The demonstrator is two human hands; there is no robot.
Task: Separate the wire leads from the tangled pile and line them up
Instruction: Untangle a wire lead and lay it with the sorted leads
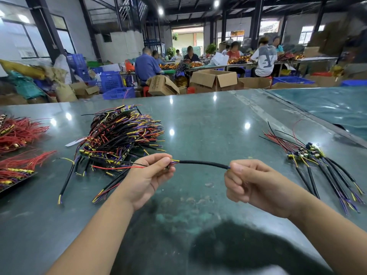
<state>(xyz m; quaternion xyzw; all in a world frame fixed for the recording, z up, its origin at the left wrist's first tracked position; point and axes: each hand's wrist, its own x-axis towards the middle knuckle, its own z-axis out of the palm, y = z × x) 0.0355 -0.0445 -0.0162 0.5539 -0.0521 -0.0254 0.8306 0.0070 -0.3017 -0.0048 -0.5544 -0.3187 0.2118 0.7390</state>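
Head camera looked down at my two bare hands above a glossy dark green worktable [208,120]. My left hand [148,180] pinched one end of a single black-sleeved wire lead [202,163], where yellow and purple strands showed, with thin red and black wires trailing left from my fingers. My right hand [250,183] was curled around the lead's other end, so it hung in a slight arc between both hands, above the table. Behind my left hand lay the tangled pile of black, red, yellow and purple wire leads [121,137]. Well to my right, a small row of separated black leads [325,169] lay fanned on the table. Red wire bundles [17,133] sat at the far left edge.
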